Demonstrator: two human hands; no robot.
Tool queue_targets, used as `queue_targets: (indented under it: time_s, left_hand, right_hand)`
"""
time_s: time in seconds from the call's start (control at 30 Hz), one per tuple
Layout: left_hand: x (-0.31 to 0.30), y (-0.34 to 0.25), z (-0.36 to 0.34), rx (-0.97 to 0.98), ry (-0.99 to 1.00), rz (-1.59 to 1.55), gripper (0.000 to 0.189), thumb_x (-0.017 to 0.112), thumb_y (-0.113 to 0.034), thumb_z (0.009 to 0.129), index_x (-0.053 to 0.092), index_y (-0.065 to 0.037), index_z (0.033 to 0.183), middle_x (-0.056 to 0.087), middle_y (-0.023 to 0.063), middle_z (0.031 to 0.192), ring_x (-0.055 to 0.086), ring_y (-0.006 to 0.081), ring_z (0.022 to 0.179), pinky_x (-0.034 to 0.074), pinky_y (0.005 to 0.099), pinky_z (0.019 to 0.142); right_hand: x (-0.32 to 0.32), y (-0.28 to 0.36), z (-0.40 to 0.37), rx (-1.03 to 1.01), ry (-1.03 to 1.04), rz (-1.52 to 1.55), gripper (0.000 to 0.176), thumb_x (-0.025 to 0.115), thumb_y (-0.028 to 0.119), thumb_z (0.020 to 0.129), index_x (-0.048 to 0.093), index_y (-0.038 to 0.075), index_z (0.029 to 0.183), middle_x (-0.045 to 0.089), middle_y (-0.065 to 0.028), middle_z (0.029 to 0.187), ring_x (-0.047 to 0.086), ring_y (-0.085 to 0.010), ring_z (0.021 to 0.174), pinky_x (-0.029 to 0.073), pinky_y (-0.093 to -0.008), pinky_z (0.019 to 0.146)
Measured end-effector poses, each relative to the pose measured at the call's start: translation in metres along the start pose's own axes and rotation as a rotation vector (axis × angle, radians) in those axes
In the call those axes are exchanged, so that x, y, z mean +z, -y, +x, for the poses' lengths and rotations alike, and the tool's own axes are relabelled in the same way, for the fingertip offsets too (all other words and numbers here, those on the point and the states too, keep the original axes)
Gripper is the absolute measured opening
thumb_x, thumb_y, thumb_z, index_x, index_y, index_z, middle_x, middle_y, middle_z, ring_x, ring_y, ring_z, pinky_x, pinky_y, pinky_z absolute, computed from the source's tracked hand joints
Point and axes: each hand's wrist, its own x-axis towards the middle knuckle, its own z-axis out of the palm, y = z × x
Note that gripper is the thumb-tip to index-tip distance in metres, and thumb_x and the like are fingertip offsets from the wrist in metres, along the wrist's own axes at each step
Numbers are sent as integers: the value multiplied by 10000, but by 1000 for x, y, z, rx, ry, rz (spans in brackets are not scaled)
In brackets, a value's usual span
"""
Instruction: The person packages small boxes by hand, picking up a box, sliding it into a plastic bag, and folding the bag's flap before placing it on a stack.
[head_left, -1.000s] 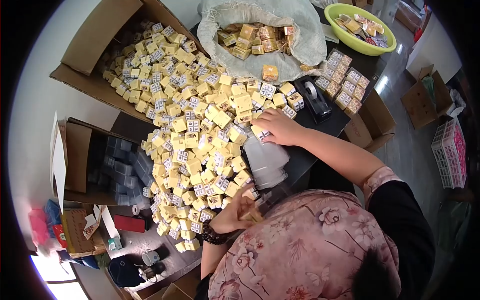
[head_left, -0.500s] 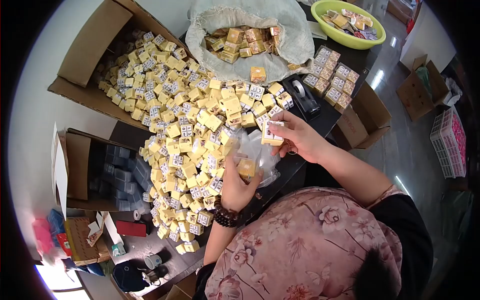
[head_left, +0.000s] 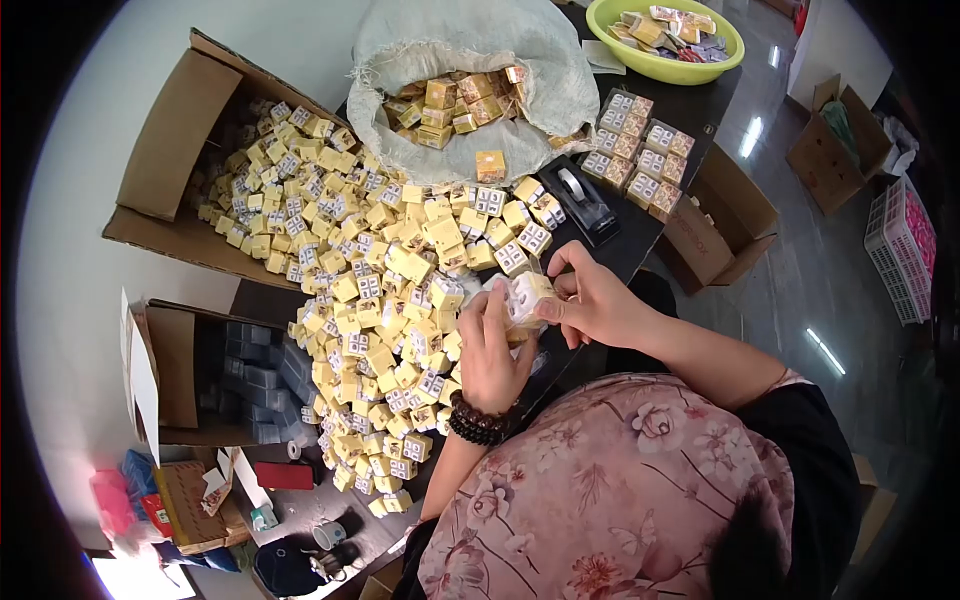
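In the head view my left hand (head_left: 490,355) is closed around a clear plastic package (head_left: 512,325), its fingers over the near side. My right hand (head_left: 597,302) pinches a small yellow-and-white box (head_left: 527,292) at the package's upper end. White printed faces show through or at the mouth of the plastic; how far inside the box sits is hard to tell. Beside both hands spreads a big heap of similar small boxes (head_left: 385,345), yellow with white printed sides. A black tape dispenser (head_left: 585,208) lies just beyond my right hand.
Left stand a cardboard box (head_left: 150,225) spilling small boxes and another carton (head_left: 170,370) of clear plastic cases. At the back are a white woven sack (head_left: 450,45) of orange boxes, packed clear sets (head_left: 660,165) and a green basin (head_left: 665,68). Cartons (head_left: 725,225) stand on the floor.
My right hand has brought the small box down and left to the plastic package. My left hand's fingers have shifted up over it. The camera view has moved slightly.
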Motion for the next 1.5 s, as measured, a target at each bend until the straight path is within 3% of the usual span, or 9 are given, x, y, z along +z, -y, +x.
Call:
queue_targets:
  time_s: [0.13,0.4,0.5,0.7,0.97,1.07,1.17,1.37,1.5]
  left_hand:
    - [0,1,3,17,-72,-156,822,754,-1,719,328,-4,1422,462,206,1234,518,344,1110,468,402,909]
    - [7,-1,-6,-296,150,-955,832,724,16,764,233,8,1436,417,141,1339,446,215,1239,389,345,1027]
    - [9,1,-6,-248,193,-887,836,715,33,763,224,7,1439,409,133,1336,470,209,1207,401,339,1013]
    - [6,-1,-7,-240,266,-868,858,709,42,760,201,4,1450,417,124,1325,474,199,1193,398,335,1014]
    - [8,-2,-9,-359,300,-1114,849,703,49,765,205,-3,1450,403,122,1351,441,200,1235,361,350,1046]
    - [9,-6,-8,-319,258,-1367,803,698,-118,840,193,-16,1456,404,123,1356,445,213,1246,366,372,1053]
    - [14,-13,-12,-399,207,-1611,758,442,-564,922,272,-32,1434,473,142,1321,503,259,1202,371,416,1047]
    - [29,7,-14,-647,441,-1861,584,482,-445,875,465,-10,1264,563,109,1144,565,215,1079,443,360,956]
    - [21,-13,-8,-853,434,-1938,572,478,-327,838,422,-4,1306,533,107,1214,547,223,1123,433,361,972]
  right_hand:
    - [-4,-22,-1,-149,66,206,253,609,125,942,397,29,1042,603,-82,824,628,-133,629,478,-235,535]
    - [-11,-8,-11,-728,-100,-522,126,695,23,838,648,33,954,630,-63,859,648,-156,728,490,-253,625]
    - [-6,7,-19,-443,-131,-296,74,692,86,846,647,40,882,619,-58,828,611,-189,797,477,-279,687]
    - [-1,-15,-6,-529,-153,-202,91,723,155,832,693,75,863,527,-22,973,468,-192,1029,385,-312,905]
    - [3,-21,-9,-604,-187,-242,122,703,172,858,697,81,938,501,-54,1101,486,-197,1050,397,-310,916]
    - [6,-19,-12,-596,-167,-31,185,686,148,874,684,85,1048,490,-66,1181,483,-189,1095,393,-311,936]
    - [0,-30,-8,-448,-40,123,270,706,172,858,680,73,1108,488,-81,1261,476,-214,1211,395,-332,961]
    - [0,-47,-2,-672,-79,-241,213,731,200,844,678,48,983,521,-111,1283,553,-189,1083,411,-302,933]
    - [2,-41,-6,-417,67,-122,200,713,205,865,622,27,850,594,-122,1169,634,-179,947,474,-262,831]
